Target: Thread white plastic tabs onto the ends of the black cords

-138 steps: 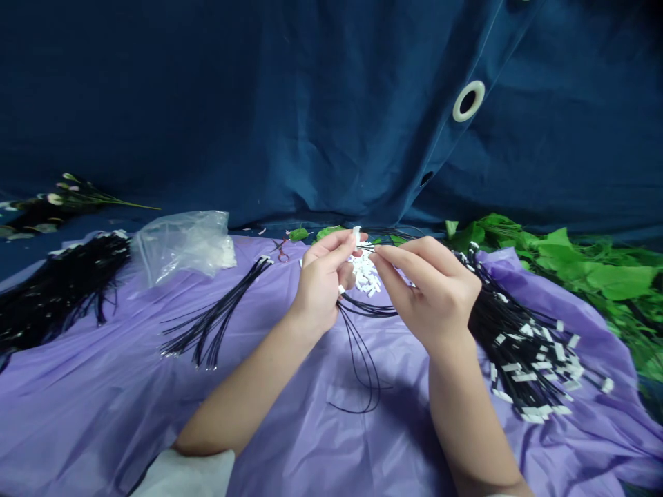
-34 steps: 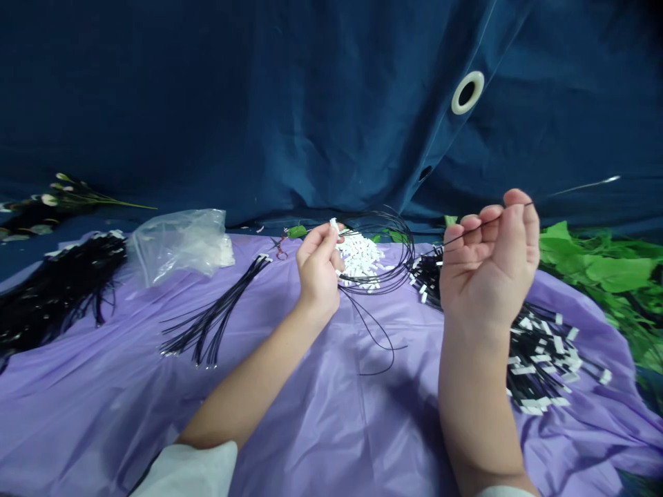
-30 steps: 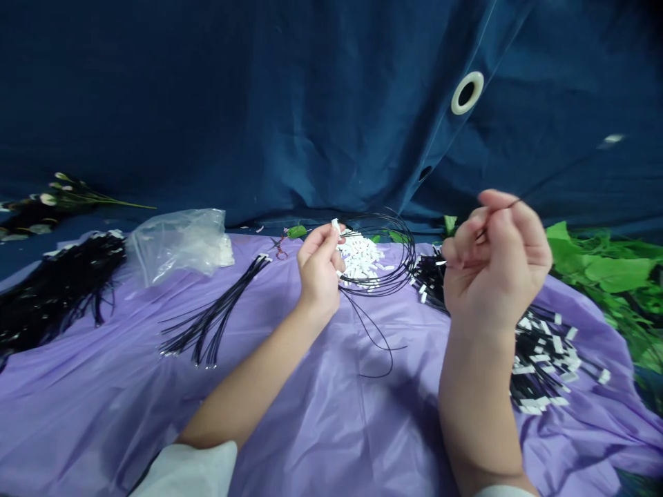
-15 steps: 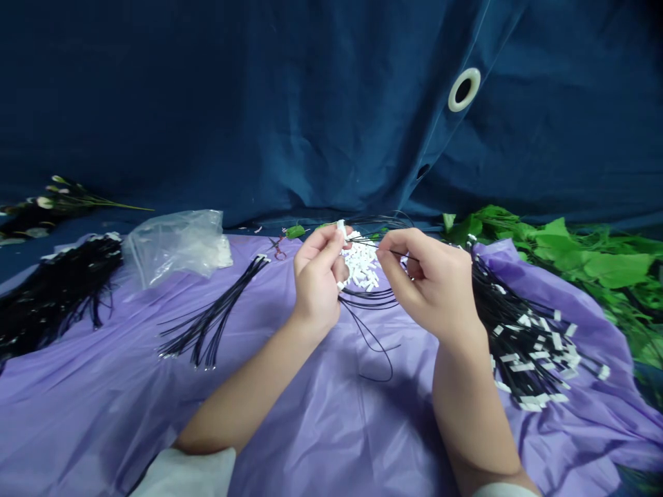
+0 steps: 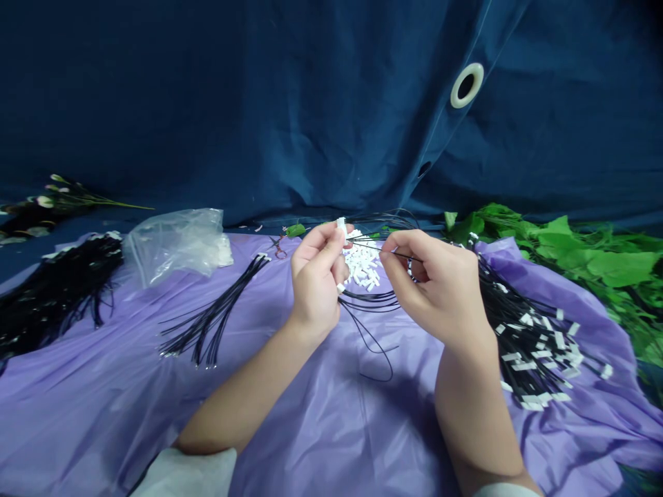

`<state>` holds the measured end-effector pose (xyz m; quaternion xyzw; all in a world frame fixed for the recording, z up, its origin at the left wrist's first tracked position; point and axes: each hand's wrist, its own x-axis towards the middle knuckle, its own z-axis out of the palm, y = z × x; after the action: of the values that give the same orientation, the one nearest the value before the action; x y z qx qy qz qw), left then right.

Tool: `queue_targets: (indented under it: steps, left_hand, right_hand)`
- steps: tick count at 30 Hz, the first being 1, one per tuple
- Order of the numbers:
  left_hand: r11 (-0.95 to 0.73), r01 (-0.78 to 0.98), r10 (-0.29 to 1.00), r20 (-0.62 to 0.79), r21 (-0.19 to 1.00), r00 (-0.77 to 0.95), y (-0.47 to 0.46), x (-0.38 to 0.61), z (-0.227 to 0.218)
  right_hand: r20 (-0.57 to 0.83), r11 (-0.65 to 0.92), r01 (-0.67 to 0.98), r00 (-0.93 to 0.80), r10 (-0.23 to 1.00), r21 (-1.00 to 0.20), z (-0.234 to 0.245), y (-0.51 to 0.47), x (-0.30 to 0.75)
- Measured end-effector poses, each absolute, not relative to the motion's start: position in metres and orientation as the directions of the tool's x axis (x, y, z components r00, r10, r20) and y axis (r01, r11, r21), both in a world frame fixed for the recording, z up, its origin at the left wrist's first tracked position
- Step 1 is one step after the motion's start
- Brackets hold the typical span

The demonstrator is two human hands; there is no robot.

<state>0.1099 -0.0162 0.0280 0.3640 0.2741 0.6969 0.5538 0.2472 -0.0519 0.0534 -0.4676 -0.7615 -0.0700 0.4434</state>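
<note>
Between thumb and fingers, my left hand (image 5: 317, 276) grips a small white connector (image 5: 342, 225) with thin black wires (image 5: 365, 243) running from it to the right. My right hand (image 5: 435, 283) is closed in a pinch on one of these wires. More black wires curve below and behind both hands, and one loops down over the purple cloth (image 5: 331, 414). Behind the hands lies a pile of small white connectors (image 5: 362, 266), partly hidden by them. A bundle of black wires (image 5: 222, 304) with a white connector at its top lies left of my left hand.
At right lies a heap of black wires with white connectors (image 5: 539, 345), beside green leaves (image 5: 585, 248). A clear plastic bag (image 5: 173, 245) and a dark wire heap (image 5: 62, 290) are at left. Small red-handled scissors (image 5: 280, 248) lie behind. A blue curtain (image 5: 311, 103) hangs at the back.
My right hand has shifted slightly to the right, away from my left hand, still pinching the wire. My left hand stays nearly in place with the connector.
</note>
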Motion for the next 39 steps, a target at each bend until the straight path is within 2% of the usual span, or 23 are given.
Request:
queue_targets:
  steps: [9,16,25,39]
  left_hand:
    - [-0.260,-0.565,0.965,0.226,0.783,-0.130,-0.016,0.109,0.028]
    - [-0.270,-0.547,0.962,0.243,0.793,-0.123,-0.018,0.109,0.030]
    - [-0.259,-0.531,0.965,0.239,0.807,-0.109,-0.019,0.109,0.031]
    - [-0.266,-0.551,0.961,0.262,0.791,-0.087,-0.021,0.108,0.031]
  right_hand:
    - [0.725,0.538,0.788,-0.179,0.665,-0.299,0.053,-0.052,0.247]
    - [0.809,0.481,0.868,-0.192,0.555,-0.124,0.053,-0.055,0.241]
    - [0.861,0.456,0.890,-0.234,0.451,0.003,0.046,-0.048,0.233]
    - [0.883,0.398,0.914,-0.249,0.399,0.079,0.038,-0.041,0.220]
